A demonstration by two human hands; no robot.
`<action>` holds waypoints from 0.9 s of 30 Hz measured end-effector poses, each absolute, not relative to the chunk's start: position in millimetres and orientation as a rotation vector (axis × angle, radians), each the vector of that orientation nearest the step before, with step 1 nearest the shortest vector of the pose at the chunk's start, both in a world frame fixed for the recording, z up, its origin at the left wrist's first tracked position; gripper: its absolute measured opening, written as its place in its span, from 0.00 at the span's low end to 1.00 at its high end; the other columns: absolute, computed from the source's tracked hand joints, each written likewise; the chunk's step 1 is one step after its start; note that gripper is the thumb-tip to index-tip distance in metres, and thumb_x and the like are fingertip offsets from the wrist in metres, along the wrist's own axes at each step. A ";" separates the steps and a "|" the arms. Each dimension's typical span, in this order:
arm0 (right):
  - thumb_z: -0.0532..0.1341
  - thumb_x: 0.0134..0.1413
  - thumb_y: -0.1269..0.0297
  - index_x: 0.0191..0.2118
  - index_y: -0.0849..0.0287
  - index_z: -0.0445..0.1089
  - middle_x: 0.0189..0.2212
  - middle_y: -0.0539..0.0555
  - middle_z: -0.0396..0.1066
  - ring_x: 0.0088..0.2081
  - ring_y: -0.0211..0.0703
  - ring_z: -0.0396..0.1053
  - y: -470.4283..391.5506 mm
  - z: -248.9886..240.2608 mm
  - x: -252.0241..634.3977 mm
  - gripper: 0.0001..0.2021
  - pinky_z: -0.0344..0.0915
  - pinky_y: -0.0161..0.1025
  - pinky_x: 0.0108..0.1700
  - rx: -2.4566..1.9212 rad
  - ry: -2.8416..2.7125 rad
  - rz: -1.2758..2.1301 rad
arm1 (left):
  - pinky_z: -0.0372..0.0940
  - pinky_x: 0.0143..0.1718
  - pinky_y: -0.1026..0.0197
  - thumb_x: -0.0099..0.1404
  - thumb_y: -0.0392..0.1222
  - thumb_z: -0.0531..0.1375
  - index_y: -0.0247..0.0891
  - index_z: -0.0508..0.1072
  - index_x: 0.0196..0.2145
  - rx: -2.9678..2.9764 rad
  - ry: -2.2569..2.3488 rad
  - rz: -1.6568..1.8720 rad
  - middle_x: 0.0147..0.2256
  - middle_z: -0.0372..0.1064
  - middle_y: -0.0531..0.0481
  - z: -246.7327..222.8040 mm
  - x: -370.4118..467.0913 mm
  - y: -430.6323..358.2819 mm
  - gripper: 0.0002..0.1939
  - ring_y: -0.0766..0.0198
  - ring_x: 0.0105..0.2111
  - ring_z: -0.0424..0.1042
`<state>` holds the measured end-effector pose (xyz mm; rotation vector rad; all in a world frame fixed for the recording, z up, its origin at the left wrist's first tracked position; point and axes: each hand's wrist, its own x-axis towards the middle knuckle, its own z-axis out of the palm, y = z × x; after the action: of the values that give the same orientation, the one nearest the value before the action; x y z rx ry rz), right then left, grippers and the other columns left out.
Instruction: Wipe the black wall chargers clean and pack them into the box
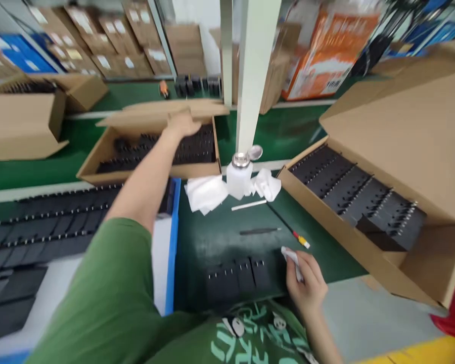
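My left hand (184, 124) reaches out to the far side of an open cardboard box (147, 174), at its raised back flap. The hand is blurred and its fingers are mostly hidden, so I cannot tell whether it grips anything. Rows of black parts (136, 162) with small shiny metal ends lie in this box. Close to my body, my right hand (306, 280) is closed on a folded white wipe (293, 260). Left of it, several flat black parts (237, 280) lie side by side on the green table (212, 237).
Near the post (256, 76) stand a white pump bottle (239, 177) and white wipes (207, 193). Tweezers (260, 231) and a cable with a yellow plug (303, 241) lie nearby. A box of black parts (326, 242) is at right, a blue-edged tray (172, 253) at left.
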<state>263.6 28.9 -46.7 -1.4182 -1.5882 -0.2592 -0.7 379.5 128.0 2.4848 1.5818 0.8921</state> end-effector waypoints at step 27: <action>0.65 0.59 0.65 0.33 0.60 0.77 0.31 0.55 0.76 0.30 0.42 0.72 8.5 -34.2 264.7 0.05 0.67 0.39 0.31 -1.598 -1.509 -0.070 | 0.62 0.62 0.42 0.56 0.49 0.74 0.55 0.42 0.70 1.849 1.378 0.642 0.63 0.63 0.44 9.2 -8.3 21.1 0.56 0.46 0.64 0.63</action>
<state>264.7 8.5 -34.2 -1.5980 -1.5089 -0.0698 -8.3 21.1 9.2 1.8488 1.3781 0.6419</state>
